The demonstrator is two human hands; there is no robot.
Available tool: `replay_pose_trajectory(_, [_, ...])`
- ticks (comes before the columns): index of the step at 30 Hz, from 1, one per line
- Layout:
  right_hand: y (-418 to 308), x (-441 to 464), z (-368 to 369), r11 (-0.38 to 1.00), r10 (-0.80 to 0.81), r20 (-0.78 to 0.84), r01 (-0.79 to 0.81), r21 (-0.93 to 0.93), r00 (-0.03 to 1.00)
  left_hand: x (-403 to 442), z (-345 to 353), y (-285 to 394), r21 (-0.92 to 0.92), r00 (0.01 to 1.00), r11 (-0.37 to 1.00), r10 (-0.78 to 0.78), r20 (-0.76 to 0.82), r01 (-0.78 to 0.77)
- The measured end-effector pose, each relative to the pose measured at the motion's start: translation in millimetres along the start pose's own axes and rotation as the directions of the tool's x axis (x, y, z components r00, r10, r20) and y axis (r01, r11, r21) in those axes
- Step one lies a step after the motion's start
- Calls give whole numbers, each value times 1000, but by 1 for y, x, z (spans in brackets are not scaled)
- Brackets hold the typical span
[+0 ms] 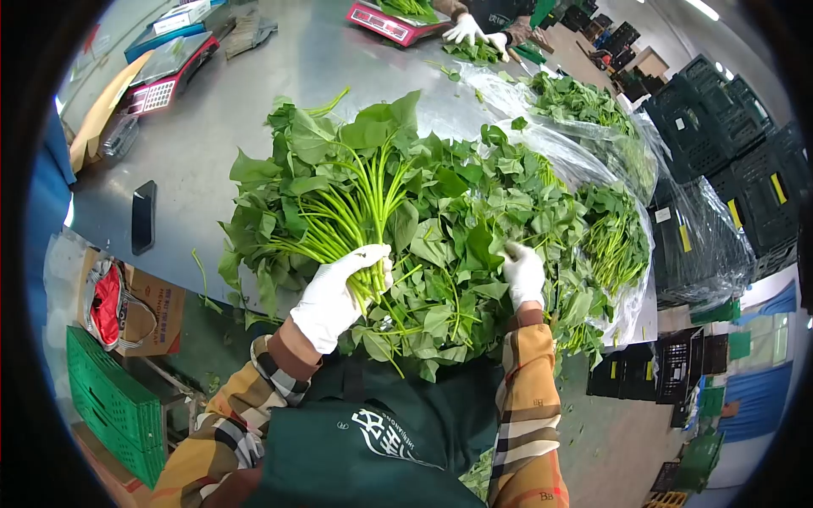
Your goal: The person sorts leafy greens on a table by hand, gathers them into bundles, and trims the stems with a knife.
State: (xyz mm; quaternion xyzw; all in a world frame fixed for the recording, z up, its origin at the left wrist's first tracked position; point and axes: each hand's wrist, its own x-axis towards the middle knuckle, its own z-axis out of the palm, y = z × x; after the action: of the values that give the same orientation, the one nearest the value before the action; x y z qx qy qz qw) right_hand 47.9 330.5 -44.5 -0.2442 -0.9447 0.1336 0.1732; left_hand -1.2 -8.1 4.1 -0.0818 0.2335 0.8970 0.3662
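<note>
Head view: clasps leafy-green stems (360, 216) in left hand (333, 295); curls right hand (522, 274) beside leaf pile (436, 245), cannot tell if pinching; could drop stems through slack left grip.

Leafy green bunch (349, 218) in left hand (332, 295)
</note>
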Motion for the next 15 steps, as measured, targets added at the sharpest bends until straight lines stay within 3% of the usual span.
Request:
replay_pose_trajectory(3, [1, 6, -6, 1000, 12, 110, -9, -26, 994, -1, 0, 1, -25, 1000, 1000, -8, 3, 8])
replay_pose_trajectory(4, [-3, 8, -11, 997, 1, 9, -2, 83, 1000, -1, 0, 2, -32, 1000, 999, -12, 3, 12])
replay_pose_trajectory(5, [-3, 11, -19, 918, 65, 12, -65, 392, 998, 0, 0, 3, -32, 1000, 999, -13, 2, 13])
replay_pose_trajectory(6, [-12, 13, -37, 744, 126, 37, -119, 658, 991, 0, 0, 2, -34, 1000, 999, -15, 1, 15])
replay_pose_trajectory(8, [-17, 15, -62, 485, 223, 57, -162, 859, 973, -1, 0, -1, -43, 1000, 999, -18, -5, 18])
replay_pose_trajectory(9, [-11, 15, -65, 394, 186, 29, -101, 913, 982, 0, 0, -1, -46, 1000, 999, -13, -5, 13])
replay_pose_trajectory(10, [-13, 14, -72, 403, 263, 28, -137, 905, 964, 1, 0, -1, -48, 1000, 999, -6, -2, 6])
replay_pose_trajectory(12, [21, 16, -75, 630, 150, 143, -206, 749, 978, 1, -1, 0, -65, 1000, 998, -13, 23, 15])
replay_pose_trajectory(13, [32, 14, -67, 899, 124, -4, -111, 423, 992, 1, -1, 0, -78, 1000, 997, -14, 24, 16])
replay_pose_trajectory(14, [44, 11, -63, 998, 37, -88, -41, -49, 995, 2, -2, 1, -86, 1000, 996, -14, 26, 16])
replay_pose_trajectory(15, [42, 6, -61, 995, -23, -159, 8, -100, 987, 1, -1, 2, -86, 1000, 996, -19, 22, 21])
